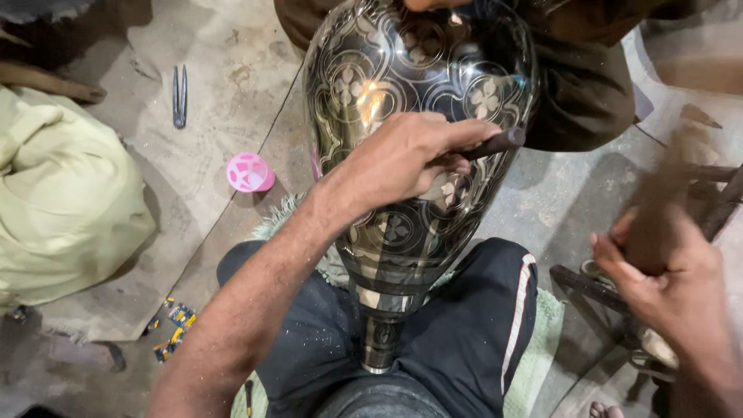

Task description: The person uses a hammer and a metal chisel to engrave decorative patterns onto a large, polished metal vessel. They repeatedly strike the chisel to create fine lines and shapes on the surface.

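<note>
A dark engraved vase (pixel 418 116) is laid across the lap. A chisel (pixel 495 143) is gripped against it by the left hand (pixel 402 159); a blurred mallet (pixel 658 209) is clasped by the right hand (pixel 665 279).

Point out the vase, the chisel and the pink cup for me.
vase (pixel 402 70), head view, on its engraved upper body.
chisel (pixel 495 144), head view, on the dark shaft sticking out of the left hand.
pink cup (pixel 249 172), head view, on its open top.
</note>
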